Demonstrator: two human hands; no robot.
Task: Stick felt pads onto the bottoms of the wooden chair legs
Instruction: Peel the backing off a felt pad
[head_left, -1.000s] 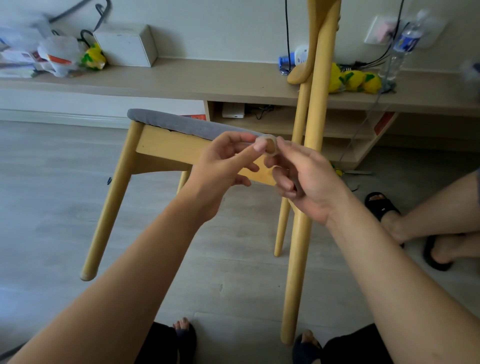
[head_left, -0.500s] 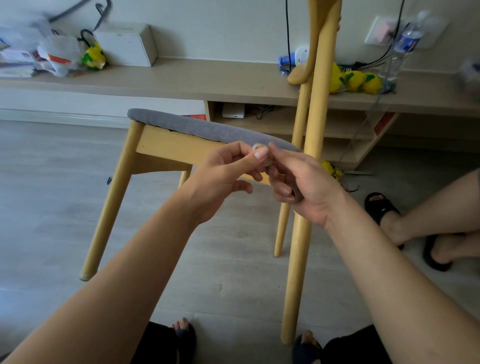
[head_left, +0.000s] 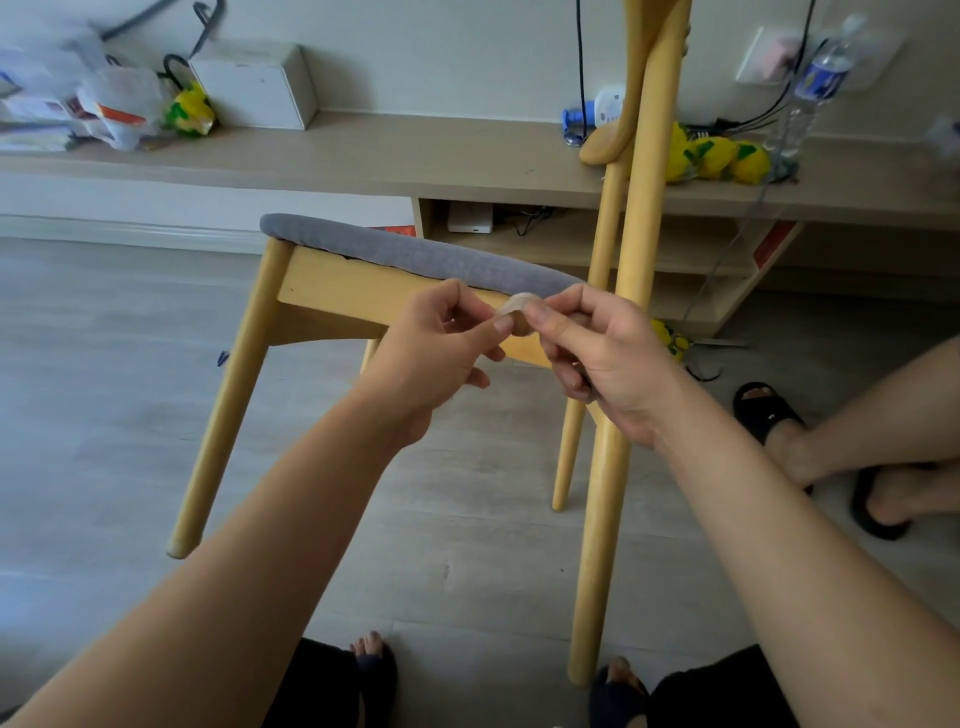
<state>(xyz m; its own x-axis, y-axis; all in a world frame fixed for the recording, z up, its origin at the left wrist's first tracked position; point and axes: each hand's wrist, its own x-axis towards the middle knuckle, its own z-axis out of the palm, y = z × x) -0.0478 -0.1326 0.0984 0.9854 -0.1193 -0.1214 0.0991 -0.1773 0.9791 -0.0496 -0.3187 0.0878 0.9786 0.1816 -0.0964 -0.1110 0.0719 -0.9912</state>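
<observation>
A: Left: chair leg (head_left: 223, 415) tip hangs free over open floor (head_left: 104, 389).
B: Centre: left hand (head_left: 436, 358) and right hand (head_left: 608, 364) both pinch the felt pad (head_left: 514, 309), which is held before the seat rail, apart from the leg tips.
A: Hidden?
B: Pad faces are mostly covered by fingertips. Right: a second person's feet (head_left: 883, 493), cut off by the frame.

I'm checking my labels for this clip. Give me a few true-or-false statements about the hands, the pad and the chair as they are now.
1. The left hand and the right hand both pinch the felt pad. True.
2. The seat cushion is red. False: it is grey.
3. A water bottle stands on the shelf. True.
4. The felt pad is stuck under a chair leg. False: it is held in the air, in front of the seat cushion.
</observation>
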